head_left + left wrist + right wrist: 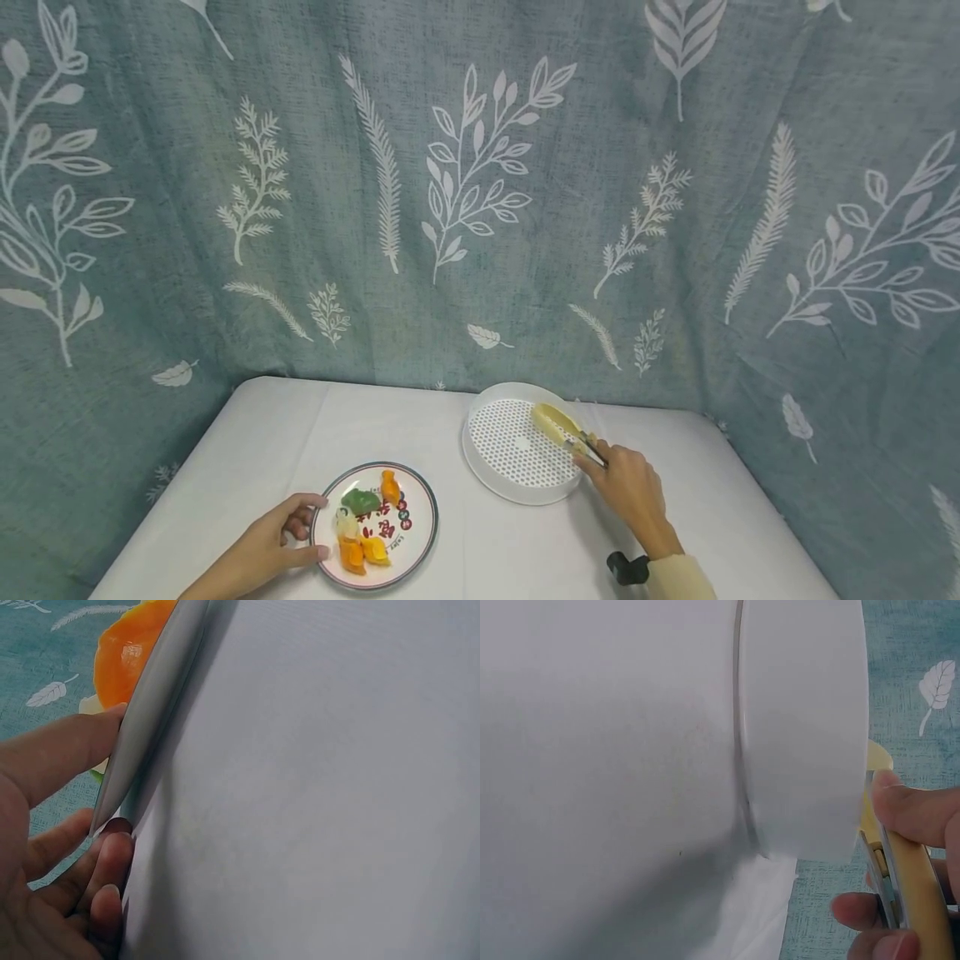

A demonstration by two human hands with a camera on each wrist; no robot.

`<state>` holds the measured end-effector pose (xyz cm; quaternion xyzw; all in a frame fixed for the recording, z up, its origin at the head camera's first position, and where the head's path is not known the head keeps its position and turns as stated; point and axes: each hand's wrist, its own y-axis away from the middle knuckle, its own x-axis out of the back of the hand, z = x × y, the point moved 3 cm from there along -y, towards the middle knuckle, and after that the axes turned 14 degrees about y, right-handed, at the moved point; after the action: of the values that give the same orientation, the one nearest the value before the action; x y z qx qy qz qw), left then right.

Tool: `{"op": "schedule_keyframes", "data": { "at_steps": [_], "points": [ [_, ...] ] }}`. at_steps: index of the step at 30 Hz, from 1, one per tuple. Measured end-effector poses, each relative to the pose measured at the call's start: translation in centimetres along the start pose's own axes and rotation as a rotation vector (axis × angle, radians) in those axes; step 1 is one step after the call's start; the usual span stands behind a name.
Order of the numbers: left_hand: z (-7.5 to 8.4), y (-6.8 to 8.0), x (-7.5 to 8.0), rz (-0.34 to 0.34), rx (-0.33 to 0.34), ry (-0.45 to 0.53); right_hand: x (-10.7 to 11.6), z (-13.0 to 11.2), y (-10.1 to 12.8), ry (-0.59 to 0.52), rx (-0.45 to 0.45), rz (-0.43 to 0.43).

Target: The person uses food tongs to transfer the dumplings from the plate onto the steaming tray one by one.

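Observation:
A white plate (pixel 417 550) with a red-and-dark rim and printed lettering sits at the front left. On it lie several small dumpling-like pieces: a green one (pixel 362 501), a whitish one (pixel 347 525), a yellow one (pixel 375 550) and orange ones (pixel 352 556). My left hand (pixel 281 533) grips the plate's left edge, thumb and forefinger at the rim, other fingers curled beside it. Yellow tongs (pixel 553 421) are held in my right hand (pixel 626 483), their heads over a round white perforated steamer tray (pixel 495 479). In the right wrist view the tray's wall (pixel 802 727) hides most of the heads.
Both dishes stand on a table with a white cloth (pixel 487 550). Behind and beside it hangs a green-blue curtain (pixel 375 317) with white leaf prints. A black strap (pixel 627 568) sits at my right wrist, by a cream sleeve (pixel 678 579).

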<state>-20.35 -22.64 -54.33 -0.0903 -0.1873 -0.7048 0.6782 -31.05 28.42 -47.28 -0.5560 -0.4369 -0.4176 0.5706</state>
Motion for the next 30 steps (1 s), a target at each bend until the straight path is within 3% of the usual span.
{"op": "schedule_keyframes", "data": {
  "at_steps": [15,30],
  "points": [
    [-0.2,0.0,0.1,-0.007,-0.013,0.008,-0.7,0.1,-1.3,0.024,0.004,-0.036],
    [0.5,0.3,0.0,0.008,0.006,-0.023,0.1,0.2,-0.4,-0.001,-0.016,-0.028]
  ]
}}
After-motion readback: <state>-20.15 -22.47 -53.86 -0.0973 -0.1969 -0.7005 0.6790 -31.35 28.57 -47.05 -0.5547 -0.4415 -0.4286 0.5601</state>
